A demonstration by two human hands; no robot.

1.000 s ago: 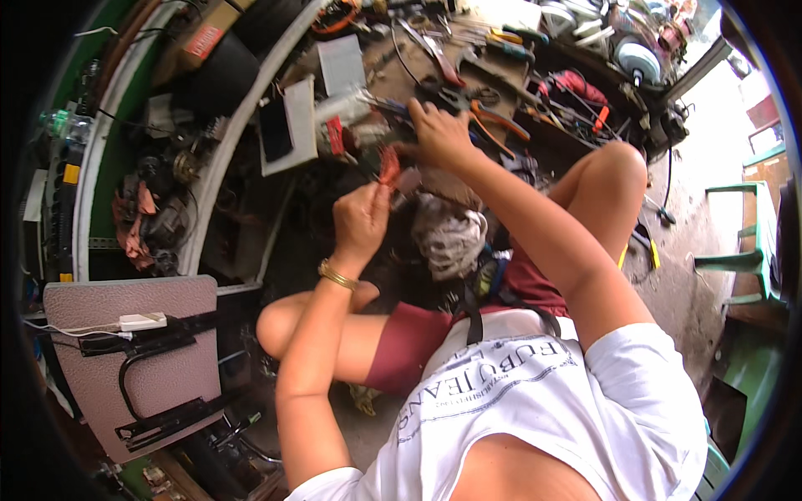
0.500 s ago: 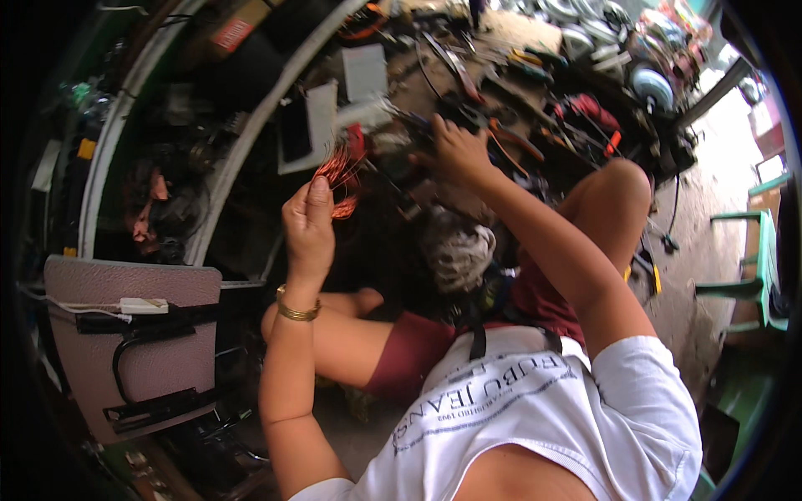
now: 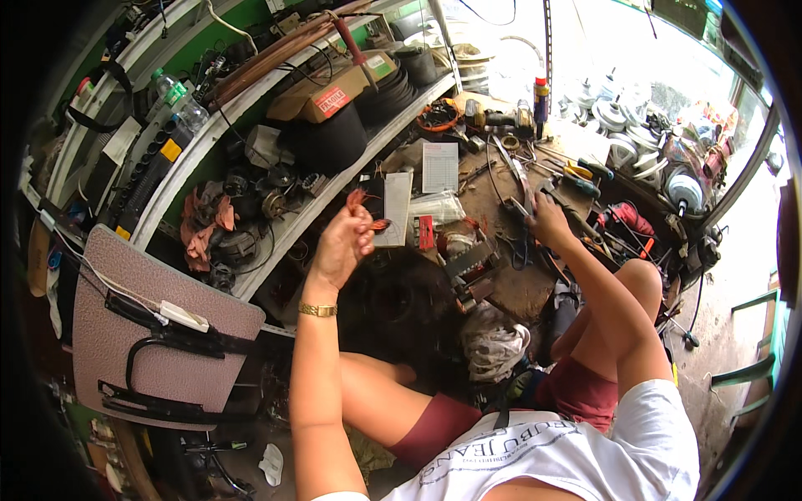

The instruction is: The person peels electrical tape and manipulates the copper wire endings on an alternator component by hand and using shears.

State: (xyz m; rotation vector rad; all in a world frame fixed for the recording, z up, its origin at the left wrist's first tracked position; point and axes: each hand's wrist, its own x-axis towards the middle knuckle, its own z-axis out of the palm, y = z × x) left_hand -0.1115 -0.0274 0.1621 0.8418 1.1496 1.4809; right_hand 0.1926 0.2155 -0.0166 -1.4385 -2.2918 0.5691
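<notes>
Nearest, the folded chair [image 3: 159, 334] leaning at left. Further out, left hand [image 3: 342, 242] raised over the bench [image 3: 518, 292], grip clamped on a small bundle of reddish wire [image 3: 361, 203]. To the right and farther, right hand [image 3: 550, 221] down among the tools, fingers seemingly curled on pliers [image 3: 520, 196], though hard to tell for sure. Looks like sorting wire, mid-step. Next move likely calls for bringing tool and wire together, steady and close. Far left, shelf [image 3: 276, 125] crammed with parts.
</notes>
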